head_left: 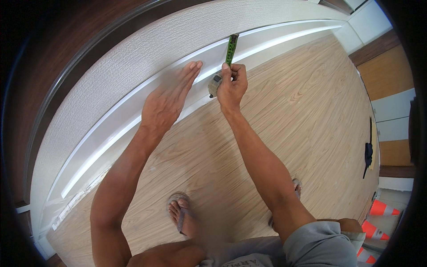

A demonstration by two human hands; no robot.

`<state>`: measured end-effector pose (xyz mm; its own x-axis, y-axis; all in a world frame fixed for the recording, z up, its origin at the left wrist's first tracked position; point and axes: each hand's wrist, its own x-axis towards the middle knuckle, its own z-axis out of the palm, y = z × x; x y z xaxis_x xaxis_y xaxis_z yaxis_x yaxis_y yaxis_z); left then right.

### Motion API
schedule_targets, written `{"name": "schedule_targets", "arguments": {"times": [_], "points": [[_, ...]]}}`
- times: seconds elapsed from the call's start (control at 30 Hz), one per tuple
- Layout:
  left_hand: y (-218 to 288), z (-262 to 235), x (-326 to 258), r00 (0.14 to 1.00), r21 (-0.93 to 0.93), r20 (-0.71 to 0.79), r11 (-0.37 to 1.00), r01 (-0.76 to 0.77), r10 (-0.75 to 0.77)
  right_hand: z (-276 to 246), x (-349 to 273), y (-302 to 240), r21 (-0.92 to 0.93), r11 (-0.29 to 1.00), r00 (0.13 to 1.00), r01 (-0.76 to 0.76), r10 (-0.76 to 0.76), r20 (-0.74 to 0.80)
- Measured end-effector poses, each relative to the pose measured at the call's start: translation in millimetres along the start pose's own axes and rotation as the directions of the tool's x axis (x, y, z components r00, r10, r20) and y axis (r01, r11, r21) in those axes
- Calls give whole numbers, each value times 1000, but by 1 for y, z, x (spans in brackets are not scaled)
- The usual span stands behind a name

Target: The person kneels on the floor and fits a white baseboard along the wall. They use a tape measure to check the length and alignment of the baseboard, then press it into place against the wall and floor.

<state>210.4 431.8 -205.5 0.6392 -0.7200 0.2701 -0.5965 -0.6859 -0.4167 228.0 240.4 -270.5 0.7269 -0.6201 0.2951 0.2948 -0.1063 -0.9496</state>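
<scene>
My right hand (233, 91) grips a tape measure (215, 86), its grey-beige case on the left side of my fingers. A short length of green blade (231, 50) sticks out from beside my thumb, and its dark hooked tip is at the upper edge of the white baseboard (262, 46). My left hand (164, 103) is stretched out, fingers straight and side by side, over the same baseboard to the left of the tape. Whether its palm touches the board cannot be made out. Part of the hand is blurred.
Textured pale wall (111, 66) rises behind the baseboard. Wood-look flooring (284, 115) runs under my sandalled feet (180, 211). At the right are a dark strap-like item (368, 153), white and wood-coloured panels (389, 73), and several orange-and-white cones (376, 230).
</scene>
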Motion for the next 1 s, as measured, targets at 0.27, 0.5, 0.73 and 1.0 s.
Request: {"name": "schedule_targets", "arguments": {"times": [0.27, 0.5, 0.73, 1.0], "points": [[1, 1, 0, 993, 353, 112, 933, -76, 39, -1, 1, -6, 19, 1000, 1000, -5, 5, 1], [1, 0, 1, 997, 347, 72, 936, -63, 41, -1, 1, -3, 39, 999, 999, -31, 30, 19], [0, -1, 3, 997, 348, 63, 935, -62, 43, -6, 1, 3, -44, 999, 999, 9, -7, 50], [-2, -8, 0, 998, 451, -2, 891, -60, 69, -17, -53, -11, -106, 994, 990, 40, -25, 142]]}}
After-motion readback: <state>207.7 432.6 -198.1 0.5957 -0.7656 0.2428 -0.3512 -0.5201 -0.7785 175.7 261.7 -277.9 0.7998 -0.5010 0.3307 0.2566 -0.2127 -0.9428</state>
